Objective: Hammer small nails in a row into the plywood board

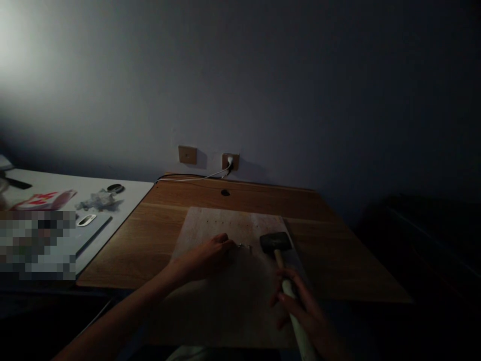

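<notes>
My right hand (304,306) is wrapped round the pale handle of a mallet (276,242). The mallet's dark, blocky head is over the right side of a light board (229,218). Over the middle of the board, my left hand (218,253) has its fingers pressed together. A small shiny metal piece (239,245) shows at its fingertips, too small to name. Just right of it, a thin nail-like pin (249,248) stands on the board. Several small dark dots run in a row along the board's far part.
The board lies on a wooden desk (146,245), overhanging its front edge. At the left, a white table (128,200) bears crumpled plastic (99,200), a red-and-white packet (45,199) and a grey laptop-like slab. Cables (195,177) run to a wall socket (230,161). The right side is dark.
</notes>
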{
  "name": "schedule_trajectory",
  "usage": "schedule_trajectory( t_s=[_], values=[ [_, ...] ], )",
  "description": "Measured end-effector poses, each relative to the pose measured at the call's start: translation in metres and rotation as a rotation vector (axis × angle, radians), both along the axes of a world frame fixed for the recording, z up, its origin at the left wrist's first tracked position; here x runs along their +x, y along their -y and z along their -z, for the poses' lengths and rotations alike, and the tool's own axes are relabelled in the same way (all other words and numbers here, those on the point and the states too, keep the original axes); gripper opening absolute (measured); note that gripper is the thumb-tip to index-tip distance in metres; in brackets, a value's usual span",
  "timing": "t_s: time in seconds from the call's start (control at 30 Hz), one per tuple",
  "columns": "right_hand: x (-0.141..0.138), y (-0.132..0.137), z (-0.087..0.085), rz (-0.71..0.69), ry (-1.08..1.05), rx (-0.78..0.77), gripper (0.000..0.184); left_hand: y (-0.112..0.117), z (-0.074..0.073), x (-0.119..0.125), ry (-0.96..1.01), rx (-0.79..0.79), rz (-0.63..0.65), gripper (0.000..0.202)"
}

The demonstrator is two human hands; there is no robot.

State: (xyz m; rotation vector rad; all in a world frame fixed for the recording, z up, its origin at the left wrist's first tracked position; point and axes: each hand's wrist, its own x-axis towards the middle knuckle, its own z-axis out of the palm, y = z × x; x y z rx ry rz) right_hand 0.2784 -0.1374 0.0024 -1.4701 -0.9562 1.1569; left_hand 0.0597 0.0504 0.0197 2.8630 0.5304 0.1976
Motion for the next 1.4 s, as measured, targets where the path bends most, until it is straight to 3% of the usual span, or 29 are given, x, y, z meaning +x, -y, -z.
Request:
schedule_trajectory(
  t_s=[0.2,0.3,0.47,0.6,0.7,0.87,1.07,1.23,1.4],
  values=[
    [0.019,0.003,-0.004,0.094,0.257,0.011,0.056,0.001,-0.012,0.015,0.070,-0.240,0.000,0.028],
    [0.027,0.006,0.001,0.131,0.304,-0.008,0.060,0.000,-0.016,0.027,0.109,-0.173,-0.028,0.030],
    [0.030,0.009,0.017,0.194,0.344,-0.003,0.069,-0.007,-0.014,0.056,0.003,-0.014,-0.103,0.011],
    [0.029,0.008,0.024,0.228,0.341,0.019,0.076,-0.010,-0.011,0.067,-0.042,-0.029,-0.104,0.010],
    [0.029,0.008,0.027,0.259,0.326,0.028,0.081,-0.019,-0.008,0.072,0.045,-0.123,-0.090,0.011],
    [0.031,0.005,0.027,0.276,0.342,0.042,0.076,-0.050,0.002,0.105,0.233,-0.382,-0.093,0.020],
    [0.026,0.004,0.014,0.303,0.306,-0.087,0.069,-0.073,0.023,0.152,0.328,-0.347,-0.175,0.018],
    [0.025,0.004,0.009,0.315,0.261,-0.190,0.067,-0.074,0.041,0.158,0.389,-0.326,-0.168,0.019],
    [0.027,0.005,0.012,0.339,0.205,-0.222,0.064,-0.078,0.048,0.157,0.439,-0.339,-0.182,0.021]
  ],
)
